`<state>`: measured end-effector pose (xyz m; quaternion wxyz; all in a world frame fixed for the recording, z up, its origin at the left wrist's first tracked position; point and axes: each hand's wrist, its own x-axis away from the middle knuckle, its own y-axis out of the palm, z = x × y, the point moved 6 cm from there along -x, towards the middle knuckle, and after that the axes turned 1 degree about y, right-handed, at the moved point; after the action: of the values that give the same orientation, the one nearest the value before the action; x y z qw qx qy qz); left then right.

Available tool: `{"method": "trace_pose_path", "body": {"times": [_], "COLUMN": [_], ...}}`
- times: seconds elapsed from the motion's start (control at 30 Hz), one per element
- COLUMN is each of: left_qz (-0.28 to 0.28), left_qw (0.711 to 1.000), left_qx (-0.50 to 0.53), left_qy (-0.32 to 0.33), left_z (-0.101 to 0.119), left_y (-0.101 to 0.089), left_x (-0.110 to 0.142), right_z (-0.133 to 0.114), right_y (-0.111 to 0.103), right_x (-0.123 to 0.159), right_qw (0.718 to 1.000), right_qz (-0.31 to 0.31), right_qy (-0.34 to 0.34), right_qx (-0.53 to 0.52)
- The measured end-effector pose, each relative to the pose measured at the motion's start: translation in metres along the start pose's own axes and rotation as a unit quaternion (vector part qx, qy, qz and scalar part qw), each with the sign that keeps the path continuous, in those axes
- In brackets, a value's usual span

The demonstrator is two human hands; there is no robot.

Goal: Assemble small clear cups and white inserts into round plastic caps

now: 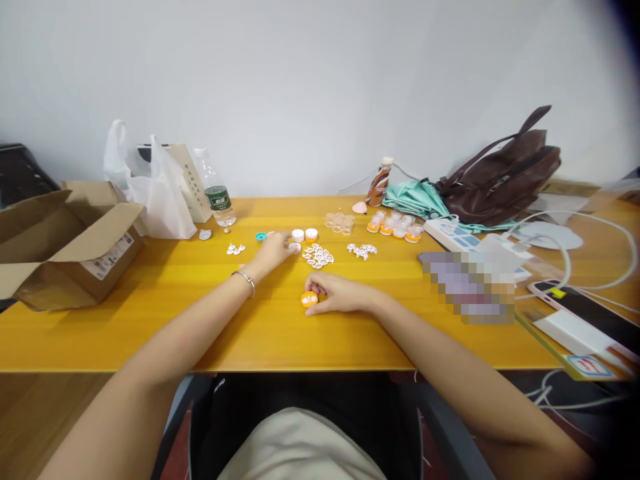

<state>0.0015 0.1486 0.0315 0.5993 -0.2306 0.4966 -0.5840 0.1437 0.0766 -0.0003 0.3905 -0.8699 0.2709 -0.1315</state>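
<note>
My left hand reaches forward, its fingertips closed at the edge of a white round disc. In my right hand, thumb and fingers pinch a small orange round cap with white parts inside, near the table's front. Two white round caps stand just beyond the left fingertips. A teal ring-like cap lies to the left of them. Between the hands and slightly beyond is a pile of small white openwork pieces; a smaller pile lies to its right.
Clear cups and orange-based clear containers stand farther back. A cardboard box, a plastic bag and a water bottle are on the left. At right are a brown bag, a power strip and cables.
</note>
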Motion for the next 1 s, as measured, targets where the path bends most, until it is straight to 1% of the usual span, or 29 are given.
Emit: {"method": "trace_pose_path", "body": {"times": [0.1,0.17,0.23,0.3,0.37,0.4,0.47,0.7,0.83,1.0], "left_qz": [0.022,0.015,-0.031,-0.106,-0.176,-0.202,-0.235,-0.283,-0.273,-0.246], "left_qw": [1.0,0.998,0.991,0.974,0.954,0.945,0.931,0.917,0.921,0.938], "left_qx": [0.007,0.038,0.095,0.154,0.19,0.203,0.225,0.236,0.23,0.197], "left_qy": [0.003,0.037,0.087,0.126,0.148,0.157,0.166,0.153,0.156,0.143], "left_z": [-0.002,0.005,0.017,0.03,0.04,0.044,0.048,0.045,0.047,0.055], "left_y": [-0.005,-0.01,-0.012,-0.01,-0.008,-0.007,-0.005,0.012,0.014,0.016], "left_x": [0.009,0.021,0.036,0.054,0.069,0.075,0.083,0.088,0.089,0.092], "right_z": [0.001,0.002,0.002,0.001,0.0,0.0,-0.001,-0.001,-0.001,-0.001], "right_y": [0.0,0.0,0.0,-0.001,-0.002,-0.002,-0.004,-0.005,-0.005,-0.002], "right_x": [-0.001,-0.001,-0.001,-0.001,0.0,0.0,0.001,0.004,0.003,0.004], "right_qw": [1.0,1.0,1.0,1.0,1.0,1.0,1.0,1.0,0.999,0.998], "right_qz": [0.0,-0.002,-0.004,-0.007,-0.009,-0.011,-0.016,-0.028,-0.035,-0.053], "right_qy": [-0.001,-0.001,-0.004,-0.012,-0.018,-0.019,-0.018,-0.011,-0.014,-0.023], "right_qx": [0.001,0.0,-0.001,-0.001,0.003,0.006,0.014,0.008,-0.002,-0.014]}}
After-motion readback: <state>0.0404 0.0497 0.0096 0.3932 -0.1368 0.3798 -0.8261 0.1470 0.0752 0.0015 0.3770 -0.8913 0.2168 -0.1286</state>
